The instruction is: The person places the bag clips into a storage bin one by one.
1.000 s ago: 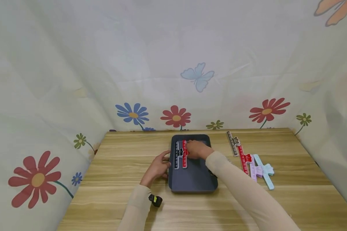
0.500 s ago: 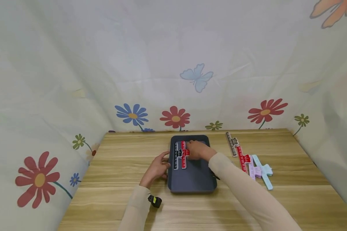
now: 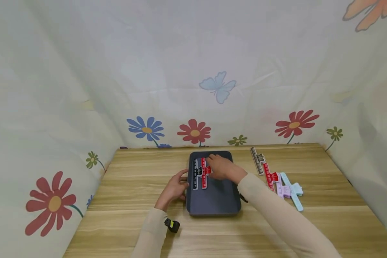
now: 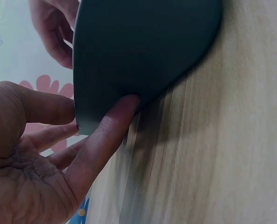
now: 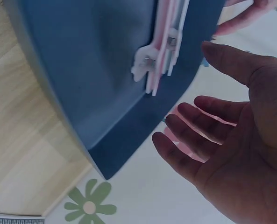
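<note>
A dark grey tray (image 3: 214,204) stands on the wooden table. In its left part, a black long clip (image 3: 195,179) and a red long clip (image 3: 204,181), both printed with piano keys, lie side by side. My right hand (image 3: 221,167) hovers over the tray beside the red clip. In the right wrist view its fingers are spread and loosely bent, with nothing between them. My left hand (image 3: 174,186) is at the tray's left side. The left wrist view has its thumb (image 4: 124,109) pressed on the outer wall and other fingers close to the rim.
To the tray's right lie a black clip (image 3: 256,161), a red clip (image 3: 269,177), a lilac clip (image 3: 280,188) and a light blue clip (image 3: 291,191), the last ones crowded together. A flower-printed curtain (image 3: 167,89) hangs behind and beside the table.
My right hand has come up slightly from the red clip, its fingers loosening. The red clip stays beside the black one. My left hand keeps its place at the tray.
</note>
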Tool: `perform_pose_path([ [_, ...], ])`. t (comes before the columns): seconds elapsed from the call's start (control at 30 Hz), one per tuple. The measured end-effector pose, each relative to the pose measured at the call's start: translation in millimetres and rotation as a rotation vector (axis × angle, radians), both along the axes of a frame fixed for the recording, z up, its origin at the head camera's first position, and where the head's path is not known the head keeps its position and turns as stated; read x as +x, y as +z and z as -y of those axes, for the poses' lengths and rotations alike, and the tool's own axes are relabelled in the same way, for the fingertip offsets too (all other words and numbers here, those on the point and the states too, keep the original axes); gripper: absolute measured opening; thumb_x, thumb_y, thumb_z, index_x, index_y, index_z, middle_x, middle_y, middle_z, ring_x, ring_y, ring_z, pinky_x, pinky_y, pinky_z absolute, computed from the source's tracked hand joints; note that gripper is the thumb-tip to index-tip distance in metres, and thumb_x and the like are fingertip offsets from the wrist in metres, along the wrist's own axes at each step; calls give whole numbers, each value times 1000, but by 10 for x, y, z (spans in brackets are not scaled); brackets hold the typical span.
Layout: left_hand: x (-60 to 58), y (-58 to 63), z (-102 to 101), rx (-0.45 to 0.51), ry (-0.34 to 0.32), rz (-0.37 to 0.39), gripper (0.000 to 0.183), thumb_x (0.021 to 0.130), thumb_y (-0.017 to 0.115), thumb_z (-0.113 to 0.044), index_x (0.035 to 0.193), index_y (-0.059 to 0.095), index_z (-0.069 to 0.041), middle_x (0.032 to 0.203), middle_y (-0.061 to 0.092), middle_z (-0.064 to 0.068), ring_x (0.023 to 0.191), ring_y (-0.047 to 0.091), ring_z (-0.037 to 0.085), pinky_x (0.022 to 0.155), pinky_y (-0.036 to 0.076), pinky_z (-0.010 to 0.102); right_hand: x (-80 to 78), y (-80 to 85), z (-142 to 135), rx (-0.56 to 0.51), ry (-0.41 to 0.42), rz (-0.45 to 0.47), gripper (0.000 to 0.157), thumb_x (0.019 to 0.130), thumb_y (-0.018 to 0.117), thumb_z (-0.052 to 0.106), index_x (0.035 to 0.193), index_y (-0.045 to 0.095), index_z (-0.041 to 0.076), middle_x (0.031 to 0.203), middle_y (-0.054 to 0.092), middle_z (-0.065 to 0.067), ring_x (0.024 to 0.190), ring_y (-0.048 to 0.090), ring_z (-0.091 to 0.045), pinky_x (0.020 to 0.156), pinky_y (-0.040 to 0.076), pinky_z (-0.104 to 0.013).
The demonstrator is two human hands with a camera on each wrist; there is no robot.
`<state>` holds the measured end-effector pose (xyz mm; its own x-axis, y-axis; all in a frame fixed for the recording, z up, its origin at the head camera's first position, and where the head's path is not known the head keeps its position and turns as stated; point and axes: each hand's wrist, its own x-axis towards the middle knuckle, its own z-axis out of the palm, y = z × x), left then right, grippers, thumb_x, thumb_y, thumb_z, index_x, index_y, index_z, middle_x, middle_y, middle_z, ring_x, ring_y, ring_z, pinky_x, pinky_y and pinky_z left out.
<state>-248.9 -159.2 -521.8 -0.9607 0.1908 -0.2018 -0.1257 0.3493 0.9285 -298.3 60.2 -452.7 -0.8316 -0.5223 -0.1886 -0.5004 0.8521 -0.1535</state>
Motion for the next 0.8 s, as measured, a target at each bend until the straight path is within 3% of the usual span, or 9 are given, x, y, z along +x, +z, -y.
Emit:
perform_pose_path([
  [0.37, 19, 8, 4, -13, 17, 1, 64, 93, 51, 0, 153, 35, -15, 139, 51, 29, 105, 65, 34, 53, 60, 44, 176, 114, -111, -71, 15, -71, 67, 92, 67, 39, 148, 43, 10, 148, 45, -10, 137, 43, -31, 111, 44, -46],
  [0.8, 15, 18, -7, -38, 17, -14, 64, 92, 52, 0, 152, 36, -16, 137, 53, 29, 97, 66, 29, 52, 59, 43, 351, 247, -316, -189, 38, -141, 62, 94, 65, 33, 147, 42, 9, 150, 44, -11, 138, 42, -31, 111, 42, -48],
])
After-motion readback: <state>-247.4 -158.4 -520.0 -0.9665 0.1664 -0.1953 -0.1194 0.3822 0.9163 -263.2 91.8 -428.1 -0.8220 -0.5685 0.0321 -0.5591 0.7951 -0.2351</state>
